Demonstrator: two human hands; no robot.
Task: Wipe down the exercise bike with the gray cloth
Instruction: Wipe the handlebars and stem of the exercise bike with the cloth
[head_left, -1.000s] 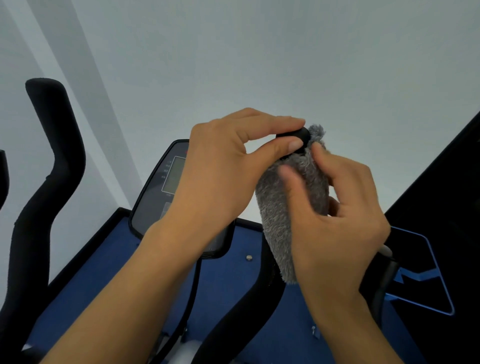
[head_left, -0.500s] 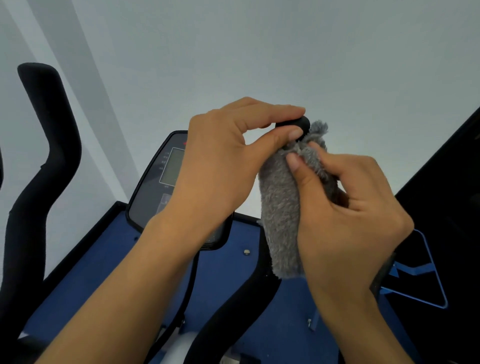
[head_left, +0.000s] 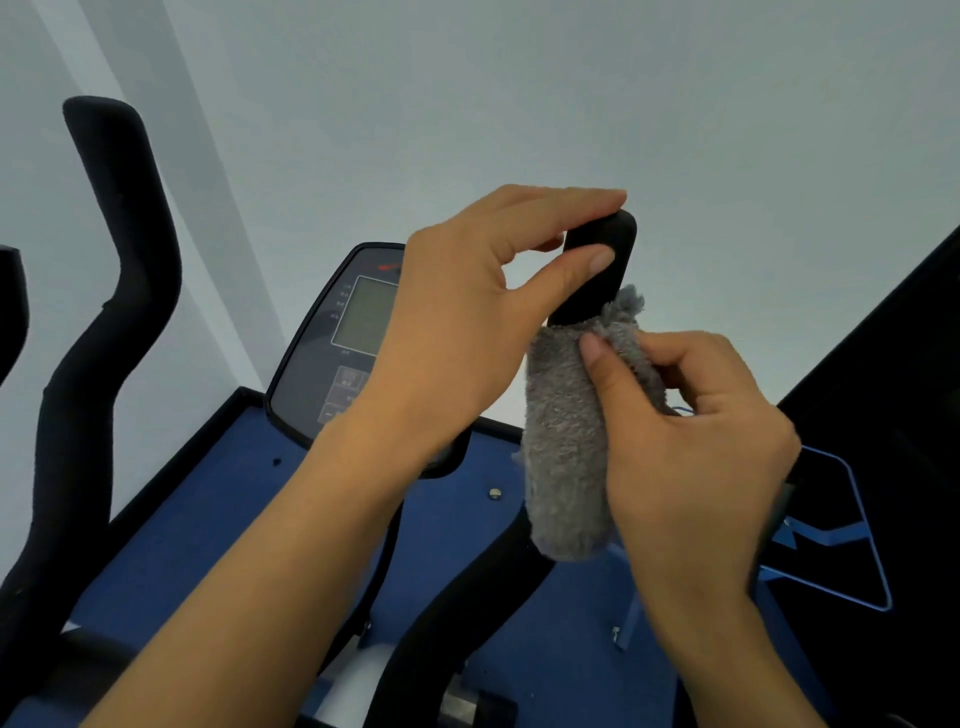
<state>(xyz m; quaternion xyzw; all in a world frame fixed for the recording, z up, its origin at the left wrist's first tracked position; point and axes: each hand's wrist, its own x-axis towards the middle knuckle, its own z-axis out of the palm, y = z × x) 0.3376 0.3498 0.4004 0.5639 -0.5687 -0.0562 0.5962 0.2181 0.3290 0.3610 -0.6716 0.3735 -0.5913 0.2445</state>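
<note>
The gray fluffy cloth (head_left: 563, 447) is wrapped around the bike's right handlebar (head_left: 597, 270), a black foam-covered bar rising at centre. My right hand (head_left: 691, 457) grips the cloth around the bar, thumb pressed on its upper edge. My left hand (head_left: 467, 332) pinches the bare black tip of the bar between thumb and fingers, just above the cloth. The bar's lower black part (head_left: 457, 597) curves down below the cloth. The bike's console (head_left: 337, 358) with its grey screen sits behind my left wrist, partly hidden.
The left handlebar (head_left: 109, 291), also black foam, rises at the left edge. A blue floor mat (head_left: 218, 519) with a black border lies beneath. A black panel with a blue outline (head_left: 852, 540) stands at the right. A pale wall fills the background.
The cloth and my right hand have slid down the right handlebar, baring more of its black tip. My left hand still pinches the tip.
</note>
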